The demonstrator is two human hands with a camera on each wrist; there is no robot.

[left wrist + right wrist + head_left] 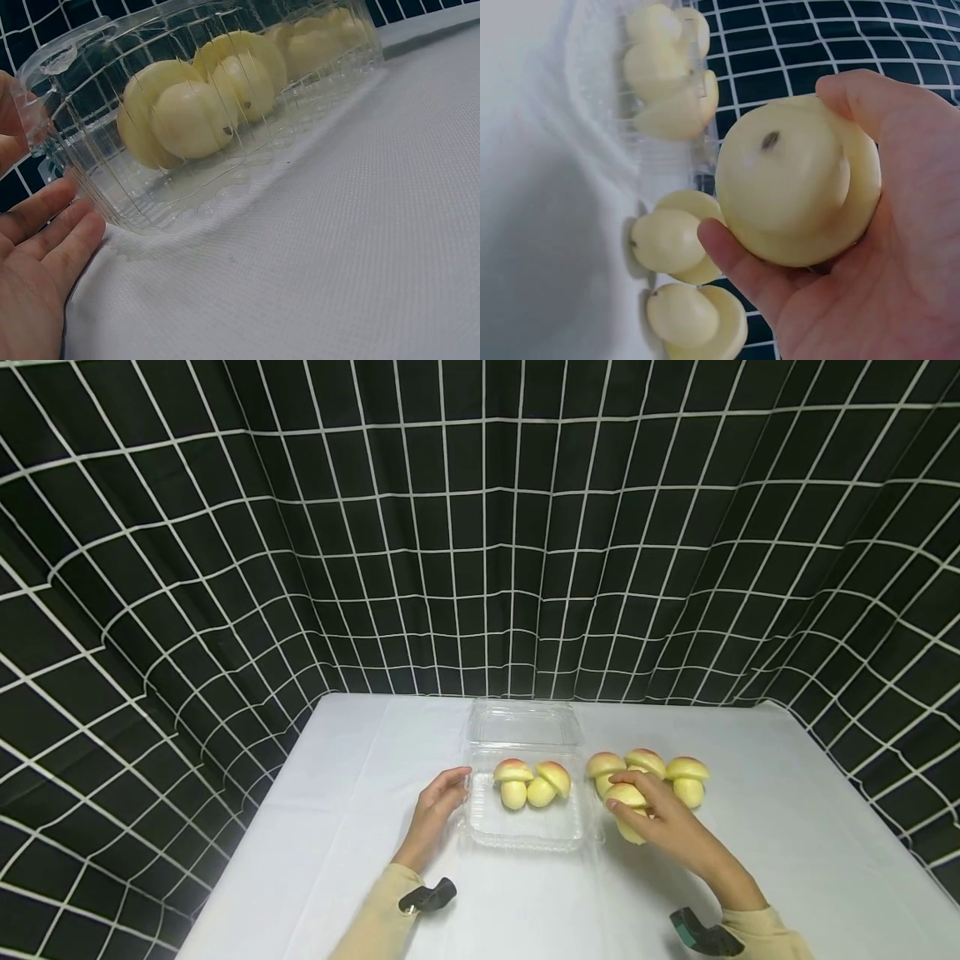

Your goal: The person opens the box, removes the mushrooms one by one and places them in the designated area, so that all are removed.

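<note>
We're likely packing, right hand (663,822) gripping an imitation mushroom (625,795) right of the clamshell (525,838), left hand (435,808) unclenched against it; a carry inside should follow.

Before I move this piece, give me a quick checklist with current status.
1. Grip: right hand has its fingers round one mushroom-shaped piece. Ok.
2. Access: lid lies open behind the container's base. Ok.
3. Room: two pieces sit inside, with bare floor in front of them. Ok.
4. Support: left hand is at the container's left side; how firmly it steadies it: cannot tell.
5. Clearance: whether the held piece touches the three loose pieces: cannot tell.
6. Position: held piece over the container: not ok, it is right of it.
</note>
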